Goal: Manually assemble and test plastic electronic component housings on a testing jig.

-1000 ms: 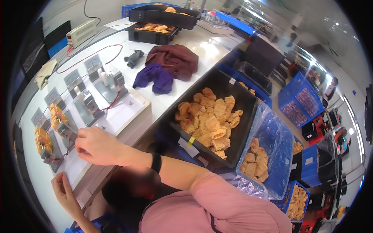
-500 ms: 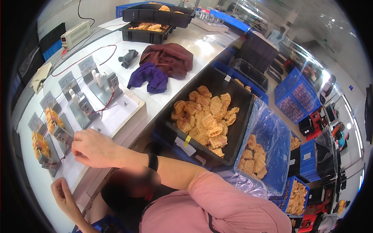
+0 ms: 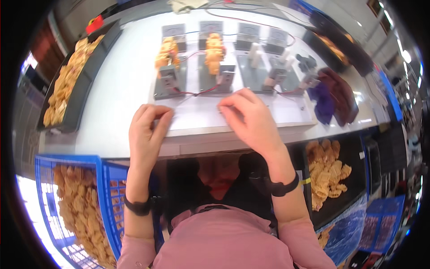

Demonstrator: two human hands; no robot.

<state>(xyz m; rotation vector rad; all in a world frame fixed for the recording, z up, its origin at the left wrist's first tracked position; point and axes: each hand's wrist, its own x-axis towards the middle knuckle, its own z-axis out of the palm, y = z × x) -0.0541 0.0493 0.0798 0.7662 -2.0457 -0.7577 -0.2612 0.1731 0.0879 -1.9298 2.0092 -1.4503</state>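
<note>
My left hand (image 3: 148, 127) is at the front edge of the white board (image 3: 201, 130), its thumb and forefinger nearly meeting. My right hand (image 3: 251, 117) pinches at the board's front, below the second fixture; anything in either pinch is too small to make out. On the board, several grey metal fixtures stand in a row, each with a meter behind it. A tan moulded plastic piece (image 3: 168, 53) sits upright on the leftmost fixture, and another tan piece (image 3: 215, 53) on the second. Further right, a fixture (image 3: 256, 71) carries bare white posts. Red and black wires run between them.
Tan pieces fill a black tray (image 3: 85, 85) at the left, a blue basket (image 3: 101, 179) below it and a black bin (image 3: 340, 206) at the right. Purple cloth (image 3: 321, 101) and maroon cloth (image 3: 342, 96) lie right of the board. Black trays (image 3: 324, 47) stand behind.
The view has swung left, bringing the fixtures to the middle and the left tray and basket into sight. My right hand has drawn back from the fixtures; my left has come up to the board.
</note>
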